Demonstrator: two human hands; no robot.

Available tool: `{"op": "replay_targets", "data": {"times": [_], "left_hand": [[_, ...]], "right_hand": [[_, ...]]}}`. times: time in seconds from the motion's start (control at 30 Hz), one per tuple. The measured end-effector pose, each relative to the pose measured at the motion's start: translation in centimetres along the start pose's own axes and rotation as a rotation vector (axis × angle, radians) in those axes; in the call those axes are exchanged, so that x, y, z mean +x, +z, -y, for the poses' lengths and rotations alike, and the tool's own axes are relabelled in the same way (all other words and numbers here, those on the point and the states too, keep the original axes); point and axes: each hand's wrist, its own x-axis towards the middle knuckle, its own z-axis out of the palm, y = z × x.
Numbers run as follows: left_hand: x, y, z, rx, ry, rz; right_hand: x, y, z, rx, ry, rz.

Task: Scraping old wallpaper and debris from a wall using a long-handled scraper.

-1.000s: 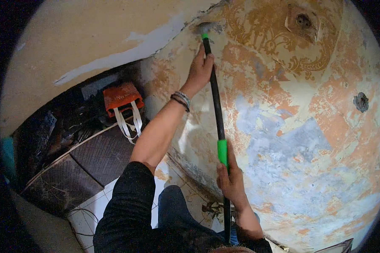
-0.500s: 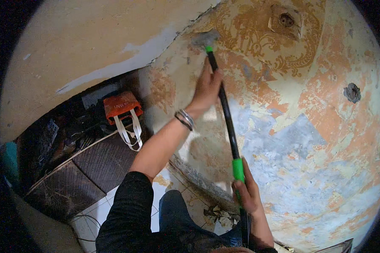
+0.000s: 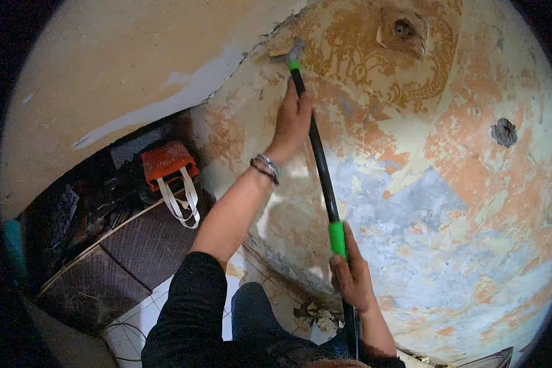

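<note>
Pole [image 3: 322, 165] slightly higher, left hand [image 3: 291, 124] and right hand [image 3: 354, 279], fingers clenched round it, blade [image 3: 297, 49] indistinct

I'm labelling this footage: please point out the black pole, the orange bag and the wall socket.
Black pole [image 3: 321, 162]: head view, bare stretch of its shaft.
Orange bag [image 3: 168, 162]: head view, its orange side.
Wall socket [image 3: 403, 29]: head view, its round middle.

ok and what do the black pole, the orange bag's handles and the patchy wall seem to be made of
Black pole: perhaps coated metal or plastic, smooth with a faint sheen. Bag handles: likely fabric, flat white straps hanging in loose loops. Patchy wall: probably matt plaster, grey beneath broken orange and cream layers.
</note>
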Motion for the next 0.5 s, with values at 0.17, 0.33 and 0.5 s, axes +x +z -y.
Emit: {"op": "replay_targets", "data": {"times": [0.17, 0.33, 0.5], "left_hand": [[3.4, -1.6, -1.0, -0.04, -0.019, -0.013], [0.7, -0.3, -0.2, 0.0, 0.013, -0.031], [3.4, -2.0, -1.8, -0.008, -0.033, -0.005]], "right_hand": [[3.5, 0.8, 1.8, 0.07, 0.005, -0.006], [1.0, 1.0, 1.6, 0.082, 0.044, -0.008], [2.0, 1.2, 3.1, 0.011, 0.057, -0.026]]}}
